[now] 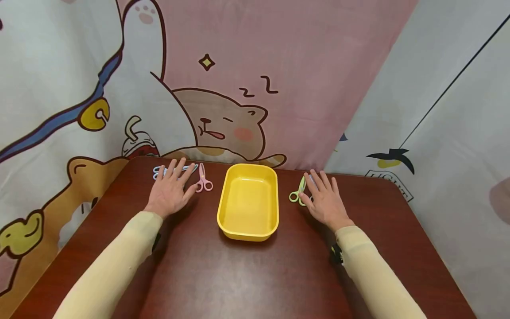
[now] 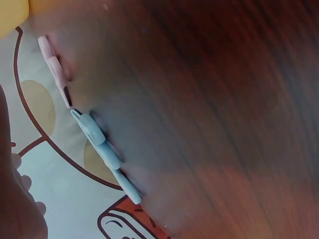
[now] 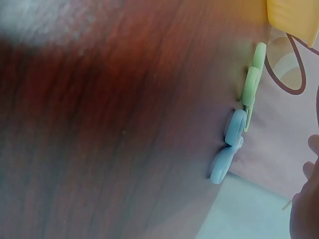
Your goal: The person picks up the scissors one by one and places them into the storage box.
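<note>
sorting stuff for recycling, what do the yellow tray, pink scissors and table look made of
Yellow tray: probably plastic, smooth with a slight gloss, judging by its even colour and soft highlights.
Pink scissors: the handles look like plastic, evenly coloured and fairly matt; the blades' material is unclear.
Table: wood or a wood-look laminate, polished; streaky grain and a reflected sheen show.

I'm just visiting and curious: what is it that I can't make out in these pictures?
- Head view: the middle of the light-blue scissors, covered by the left hand.
- Head view: most of the blue scissors on the right, behind the right hand.
- Left wrist view: most of the yellow tray, cut off at the top-left corner.
- Right wrist view: the yellow tray again, cut off at the top-right corner.
</note>
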A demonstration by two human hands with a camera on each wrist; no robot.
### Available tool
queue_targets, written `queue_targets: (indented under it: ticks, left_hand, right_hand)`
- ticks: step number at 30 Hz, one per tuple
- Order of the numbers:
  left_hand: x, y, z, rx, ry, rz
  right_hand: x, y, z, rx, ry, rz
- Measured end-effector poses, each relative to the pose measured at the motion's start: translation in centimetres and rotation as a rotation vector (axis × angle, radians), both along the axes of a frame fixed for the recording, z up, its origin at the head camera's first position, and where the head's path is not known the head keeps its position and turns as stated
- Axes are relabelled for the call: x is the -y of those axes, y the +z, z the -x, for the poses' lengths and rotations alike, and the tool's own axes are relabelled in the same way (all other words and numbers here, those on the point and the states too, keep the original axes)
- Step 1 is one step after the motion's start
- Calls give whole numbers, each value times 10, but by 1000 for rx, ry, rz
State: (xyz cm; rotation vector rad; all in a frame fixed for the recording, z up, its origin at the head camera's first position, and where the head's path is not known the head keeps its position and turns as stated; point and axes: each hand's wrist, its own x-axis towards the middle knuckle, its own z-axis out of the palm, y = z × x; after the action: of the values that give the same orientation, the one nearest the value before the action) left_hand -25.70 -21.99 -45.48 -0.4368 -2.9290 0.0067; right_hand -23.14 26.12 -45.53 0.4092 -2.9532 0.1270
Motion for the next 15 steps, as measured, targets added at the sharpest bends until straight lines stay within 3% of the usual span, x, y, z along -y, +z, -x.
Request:
queue_targets:
  ticks: [15]
  left_hand:
    - [-12,7,-14,3,-25,-57]
  right_hand:
    - [-3,-9,-7,21,-22,166]
